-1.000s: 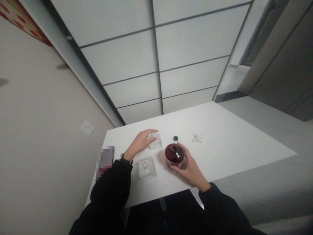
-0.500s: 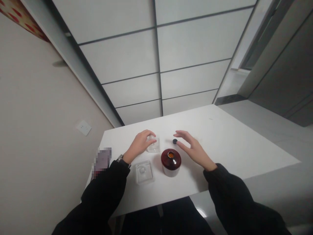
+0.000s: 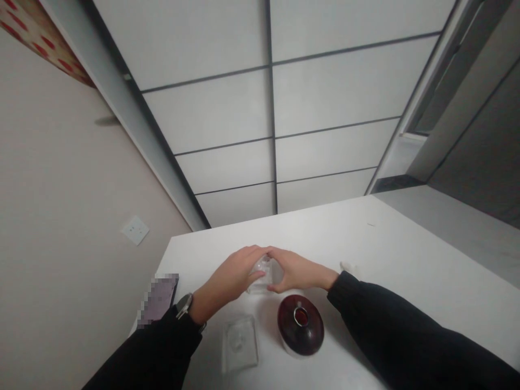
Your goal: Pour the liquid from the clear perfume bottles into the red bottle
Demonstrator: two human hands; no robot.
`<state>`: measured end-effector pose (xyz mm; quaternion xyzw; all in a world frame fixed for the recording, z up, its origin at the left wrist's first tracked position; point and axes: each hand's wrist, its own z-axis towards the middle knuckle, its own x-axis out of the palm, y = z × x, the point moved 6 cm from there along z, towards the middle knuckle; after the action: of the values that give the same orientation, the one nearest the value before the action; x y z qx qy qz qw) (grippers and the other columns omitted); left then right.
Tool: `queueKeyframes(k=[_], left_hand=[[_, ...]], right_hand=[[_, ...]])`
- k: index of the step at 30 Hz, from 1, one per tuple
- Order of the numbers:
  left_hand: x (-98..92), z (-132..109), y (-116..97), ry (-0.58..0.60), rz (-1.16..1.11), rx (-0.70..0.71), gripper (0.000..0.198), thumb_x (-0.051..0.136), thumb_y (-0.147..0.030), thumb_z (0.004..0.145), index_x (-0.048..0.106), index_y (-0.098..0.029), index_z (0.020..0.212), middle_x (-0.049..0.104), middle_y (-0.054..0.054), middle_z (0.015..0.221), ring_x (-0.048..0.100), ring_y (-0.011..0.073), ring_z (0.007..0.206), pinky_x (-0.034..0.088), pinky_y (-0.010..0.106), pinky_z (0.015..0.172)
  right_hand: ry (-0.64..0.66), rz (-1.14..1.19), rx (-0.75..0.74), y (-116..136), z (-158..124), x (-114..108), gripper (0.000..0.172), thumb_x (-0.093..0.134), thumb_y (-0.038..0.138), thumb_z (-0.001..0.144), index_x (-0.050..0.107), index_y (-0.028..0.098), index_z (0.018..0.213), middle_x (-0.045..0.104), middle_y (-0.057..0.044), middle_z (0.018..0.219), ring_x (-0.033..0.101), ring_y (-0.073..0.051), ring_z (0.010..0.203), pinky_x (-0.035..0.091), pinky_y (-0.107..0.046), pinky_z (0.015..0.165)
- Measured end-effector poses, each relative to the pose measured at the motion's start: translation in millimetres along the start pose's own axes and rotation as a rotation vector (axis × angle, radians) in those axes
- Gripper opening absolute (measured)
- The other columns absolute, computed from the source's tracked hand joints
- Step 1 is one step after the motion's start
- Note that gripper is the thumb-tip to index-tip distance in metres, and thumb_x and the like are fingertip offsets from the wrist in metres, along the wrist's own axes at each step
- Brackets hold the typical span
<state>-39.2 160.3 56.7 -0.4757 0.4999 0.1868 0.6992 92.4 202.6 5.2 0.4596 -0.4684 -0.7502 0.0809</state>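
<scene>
Both hands, left hand (image 3: pixel 233 273) and right hand (image 3: pixel 298 271), were clasped around a clear box (image 3: pixel 262 273), mostly hidden. Dark red jar (image 3: pixel 300 325) and clear lid (image 3: pixel 239 344) lay nearer the body; white scrap (image 3: pixel 349 266) was half hidden behind the right sleeve.

Clear box (image 3: pixel 260 273) mostly hidden between both hands' grip; pixel-blurred object (image 3: pixel 156 299) at table's left edge.

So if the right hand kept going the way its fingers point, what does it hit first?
The right hand points left across the table. It is already at the clear glass block; just past that is the left hand, fingertips nearly touching. Depth is hard to judge.
</scene>
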Motion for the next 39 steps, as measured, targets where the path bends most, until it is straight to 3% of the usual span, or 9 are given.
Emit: queueKeyframes(k=[7, 11, 13, 17, 21, 26, 32, 37, 39], left_hand=[[-10.2, 5, -12, 0.094, -0.036, -0.052, 0.065, 0.068, -0.008, 0.087, 0.056, -0.037, 0.144, 0.059, 0.004, 0.142, 0.068, 0.0234, 0.118, 0.053, 0.038, 0.107], [-17.4, 3, -11, 0.120, 0.116, -0.119, 0.039, 0.066, -0.013, 0.093, 0.070, -0.036, 0.124, 0.069, 0.000, 0.123, 0.070, 0.0193, 0.112, 0.053, 0.030, 0.100], [-17.9, 8, -10, 0.106, 0.263, -0.179, 0.021, 0.073, -0.028, 0.094, 0.073, -0.029, 0.115, 0.072, 0.002, 0.114, 0.071, 0.0231, 0.105, 0.055, 0.033, 0.093], [-13.0, 16, -17, 0.084, 0.370, -0.195, 0.031, 0.071, -0.045, 0.096, 0.070, -0.018, 0.112, 0.070, 0.014, 0.121, 0.066, 0.0370, 0.116, 0.054, 0.047, 0.094], [-3.5, 10, -29, 0.175, 0.340, -0.059, 0.035, 0.068, -0.027, 0.097, 0.061, -0.024, 0.131, 0.068, 0.008, 0.131, 0.065, 0.0310, 0.123, 0.052, 0.043, 0.103], [-1.6, 0, -24, 0.203, 0.379, -0.011, 0.046, 0.049, -0.002, 0.094, 0.060, -0.023, 0.133, 0.068, 0.010, 0.127, 0.071, 0.0278, 0.107, 0.055, 0.040, 0.089], [-3.9, 8, -13, 0.174, 0.435, -0.050, 0.025, 0.060, -0.029, 0.102, 0.064, -0.019, 0.124, 0.074, 0.012, 0.116, 0.073, 0.0312, 0.102, 0.054, 0.040, 0.084], [-1.8, 19, -8, 0.115, 0.463, -0.136, 0.038, 0.061, -0.052, 0.101, 0.070, -0.015, 0.103, 0.075, 0.016, 0.099, 0.073, 0.0355, 0.092, 0.053, 0.043, 0.079], [-1.5, 19, -9, 0.093, 0.435, -0.131, 0.040, 0.062, -0.053, 0.100, 0.068, -0.016, 0.110, 0.075, 0.016, 0.104, 0.073, 0.0351, 0.095, 0.053, 0.042, 0.081]], right_hand=[[0.030, -0.040, -0.002, 3, -1, -2, 0.074, 0.084, 0.025, 0.061, 0.064, 0.020, 0.133, 0.070, -0.015, 0.136, 0.068, -0.037, 0.123, 0.051, -0.048, 0.108], [0.029, -0.022, 0.049, -10, -1, -4, 0.068, 0.084, 0.023, 0.057, 0.066, 0.024, 0.122, 0.075, -0.008, 0.122, 0.071, -0.032, 0.111, 0.055, -0.043, 0.099], [0.026, -0.014, 0.044, -14, 0, -5, 0.070, 0.084, 0.022, 0.056, 0.065, 0.023, 0.123, 0.074, -0.008, 0.122, 0.071, -0.032, 0.111, 0.055, -0.043, 0.099], [0.026, -0.021, -0.006, -12, -2, -8, 0.074, 0.083, 0.021, 0.060, 0.061, 0.020, 0.130, 0.071, -0.014, 0.134, 0.068, -0.033, 0.123, 0.050, -0.047, 0.109], [0.056, -0.003, -0.009, -11, -4, -10, 0.060, 0.081, 0.022, 0.065, 0.062, 0.019, 0.121, 0.071, -0.013, 0.130, 0.066, -0.032, 0.120, 0.049, -0.047, 0.109], [0.070, -0.002, -0.023, -7, -7, -13, 0.054, 0.080, 0.022, 0.069, 0.061, 0.020, 0.119, 0.070, -0.012, 0.128, 0.066, -0.030, 0.117, 0.049, -0.046, 0.106], [0.069, -0.007, -0.022, -7, -10, -14, 0.062, 0.081, 0.025, 0.071, 0.060, 0.018, 0.129, 0.070, -0.014, 0.132, 0.066, -0.032, 0.121, 0.049, -0.049, 0.108], [0.071, -0.002, -0.021, -9, -13, -13, 0.063, 0.081, 0.027, 0.073, 0.060, 0.020, 0.132, 0.070, -0.014, 0.132, 0.067, -0.033, 0.120, 0.051, -0.049, 0.106], [0.072, 0.004, -0.023, -10, -13, -13, 0.063, 0.080, 0.028, 0.074, 0.059, 0.020, 0.133, 0.070, -0.014, 0.132, 0.067, -0.033, 0.122, 0.051, -0.049, 0.107]])
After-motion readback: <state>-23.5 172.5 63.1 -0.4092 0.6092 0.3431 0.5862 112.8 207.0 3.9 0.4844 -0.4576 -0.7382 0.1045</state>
